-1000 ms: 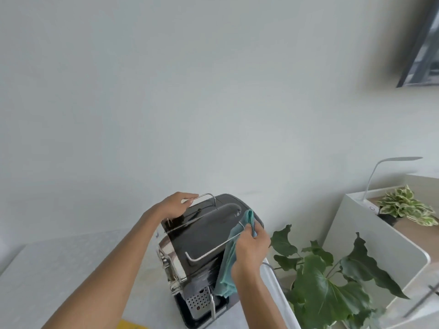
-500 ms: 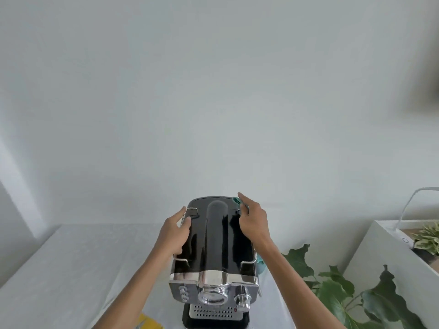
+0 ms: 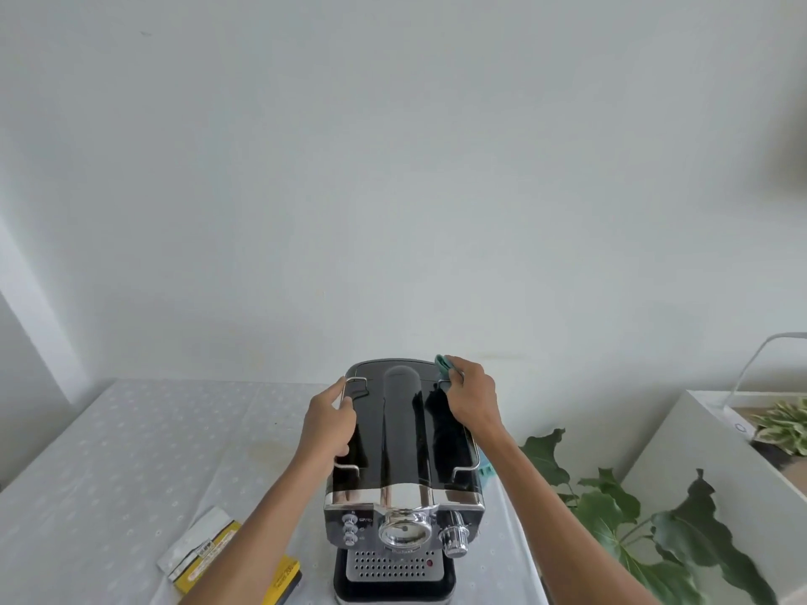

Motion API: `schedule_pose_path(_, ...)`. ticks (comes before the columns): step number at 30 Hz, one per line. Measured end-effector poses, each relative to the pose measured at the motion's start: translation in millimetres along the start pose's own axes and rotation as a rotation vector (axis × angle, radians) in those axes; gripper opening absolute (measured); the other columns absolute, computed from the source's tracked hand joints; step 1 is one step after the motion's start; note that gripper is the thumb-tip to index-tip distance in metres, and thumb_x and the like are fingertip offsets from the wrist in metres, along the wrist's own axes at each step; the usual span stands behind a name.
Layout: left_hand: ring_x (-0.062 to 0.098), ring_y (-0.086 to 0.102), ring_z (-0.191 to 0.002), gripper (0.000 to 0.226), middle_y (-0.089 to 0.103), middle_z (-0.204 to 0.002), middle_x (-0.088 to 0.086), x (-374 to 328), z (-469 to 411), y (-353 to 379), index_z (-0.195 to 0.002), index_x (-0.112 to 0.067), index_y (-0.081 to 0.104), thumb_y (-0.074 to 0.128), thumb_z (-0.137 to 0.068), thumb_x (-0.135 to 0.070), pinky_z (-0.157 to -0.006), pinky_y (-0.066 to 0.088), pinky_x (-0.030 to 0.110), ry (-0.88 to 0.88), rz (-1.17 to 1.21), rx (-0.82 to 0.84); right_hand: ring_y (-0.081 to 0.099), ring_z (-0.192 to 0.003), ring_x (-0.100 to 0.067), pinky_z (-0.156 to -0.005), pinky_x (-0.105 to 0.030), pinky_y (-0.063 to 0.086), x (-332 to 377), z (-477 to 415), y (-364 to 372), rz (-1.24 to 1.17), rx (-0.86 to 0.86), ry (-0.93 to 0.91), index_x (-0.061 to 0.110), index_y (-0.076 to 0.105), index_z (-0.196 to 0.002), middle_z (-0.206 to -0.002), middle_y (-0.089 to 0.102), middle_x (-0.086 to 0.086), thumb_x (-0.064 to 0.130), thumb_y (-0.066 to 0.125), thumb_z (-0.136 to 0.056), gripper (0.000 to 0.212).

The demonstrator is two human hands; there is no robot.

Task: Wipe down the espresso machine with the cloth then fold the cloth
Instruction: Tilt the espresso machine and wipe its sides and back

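Swung round square to the front now, the espresso machine (image 3: 399,430) sits on the table (image 3: 131,451). Left hand (image 3: 329,423) grips its left side; right hand (image 3: 471,399) holds the teal cloth (image 3: 444,364) against the back-right top corner, cloth peeking out ahead of it.

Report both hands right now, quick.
Left hand: grips the left edge of the espresso machine.
Right hand: holds the cloth against the machine's right side.

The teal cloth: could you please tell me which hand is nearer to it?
Right. The right hand holds the cloth at the right side of the espresso machine; the left hand grips its left edge, across the top.
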State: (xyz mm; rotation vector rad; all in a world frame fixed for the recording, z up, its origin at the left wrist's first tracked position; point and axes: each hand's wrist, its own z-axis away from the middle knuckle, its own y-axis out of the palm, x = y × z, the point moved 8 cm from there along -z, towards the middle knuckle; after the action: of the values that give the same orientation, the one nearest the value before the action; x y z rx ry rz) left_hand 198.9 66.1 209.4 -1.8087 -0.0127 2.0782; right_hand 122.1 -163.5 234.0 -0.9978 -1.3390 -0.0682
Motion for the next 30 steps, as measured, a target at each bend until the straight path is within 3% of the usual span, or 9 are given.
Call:
schedule_pose_path(3,0.011,0.022,-0.041,0.05,0.066,-0.104,0.023,-2.7,-2.2,2.2,-0.146,-0.029,0.04,0.036,-0.1,-0.011,-0.034,0.023,0.02,-0.004,-0.029,0.011,0.052,-0.063,-0.016,-0.058,-0.025,0.039,-2.0,-1.4,-2.8,-0.014,-0.006,-0.012,0.013,0.067,-0.099,-0.083,0.068,-0.001,0.003,0.039,-0.101,0.03)
schedule_pose_path(10,0.015,0.045,-0.036,0.05,0.056,-0.068,-0.001,3.0,-8.2,-1.8,-0.143,-0.036,0.042,0.04,-0.097,-0.017,-0.049,0.044,0.027,0.009,-0.145,0.05,0.059,-0.07,-0.019,-0.061,-0.027,0.039,-8.5,-4.1,-40.3,0.042,-0.133,-0.087,0.008,0.073,-0.106,-0.08,0.07,-0.003,0.003,0.044,-0.101,0.03)
schedule_pose_path(15,0.021,0.065,-0.08,0.039,0.071,-0.092,0.002,-6.9,-11.7,-14.3,-0.132,-0.027,0.056,0.05,-0.094,-0.023,-0.074,0.051,0.033,0.161,-0.446,-0.1,0.065,-0.089,-0.014,-0.076,-0.02,0.045,24.4,7.8,-89.3,0.061,-0.289,-0.236,0.012,0.072,-0.12,-0.103,0.076,-0.002,0.003,0.044,-0.102,0.034)
schedule_pose_path(19,0.031,0.05,-0.121,0.045,0.048,-0.135,0.015,-14.9,-17.2,3.9,-0.144,-0.018,0.043,0.038,-0.099,-0.019,-0.097,0.045,0.042,0.241,-0.567,-0.053,0.064,-0.082,-0.014,-0.068,-0.012,0.041,73.5,24.1,-94.9,0.078,-0.296,-0.372,0.013,0.071,-0.123,-0.095,0.074,0.001,0.004,0.045,-0.102,0.035)
schedule_pose_path(21,0.032,0.043,-0.129,0.049,0.039,-0.144,0.017,-14.5,-17.1,16.7,-0.15,-0.015,0.031,0.032,-0.101,-0.017,-0.103,0.039,0.041,0.266,-0.572,0.017,0.065,-0.078,-0.008,-0.068,-0.008,0.042,85.9,36.8,-77.1,0.109,-0.217,-0.397,0.014,0.067,-0.129,-0.103,0.076,0.001,0.006,0.046,-0.102,0.035)
schedule_pose_path(24,0.029,0.037,-0.135,0.053,0.03,-0.152,0.013,-6.7,-13.7,22.3,-0.154,-0.016,0.015,0.027,-0.103,-0.015,-0.104,0.034,0.037,0.249,-0.497,0.077,0.049,-0.05,0.003,-0.056,-0.009,0.041,69.2,66.3,-11.7,0.193,0.252,-0.357,0.018,0.048,-0.148,-0.085,0.064,0.015,0.024,0.047,-0.106,0.043)
schedule_pose_path(25,0.027,0.037,-0.136,0.053,0.03,-0.153,0.011,-4.8,-13.3,20.4,-0.155,-0.017,0.014,0.027,-0.104,-0.015,-0.104,0.033,0.036,0.238,-0.455,0.072,0.054,-0.061,0.003,-0.067,-0.009,0.042,57.5,78.5,7.2,0.241,0.39,-0.333,0.017,0.04,-0.153,-0.089,0.066,0.009,0.033,0.044,-0.107,0.048)
schedule_pose_path(27,0.025,0.035,-0.138,0.052,0.03,-0.154,0.009,-3.5,-12.4,17.3,-0.154,-0.016,0.015,0.027,-0.104,-0.017,-0.104,0.032,0.033,0.226,-0.39,0.059,0.055,-0.123,-0.006,-0.106,-0.017,0.033,38.3,87.8,24.3,0.374,0.455,-0.339,0.015,0.033,-0.157,-0.141,0.058,-0.004,0.04,0.033,-0.109,0.054)
schedule_pose_path(30,0.022,0.031,-0.14,0.05,0.028,-0.156,0.008,-2.7,-11.0,16.4,-0.154,-0.017,0.016,0.025,-0.105,-0.018,-0.105,0.029,0.028,0.228,-0.304,0.064,0.005,-0.156,-0.021,-0.124,-0.034,0.007,26.8,87.7,43.1,0.64,0.467,-0.33,0.016,0.009,-0.162,-0.169,0.007,-0.007,0.04,0.019,-0.11,0.058)
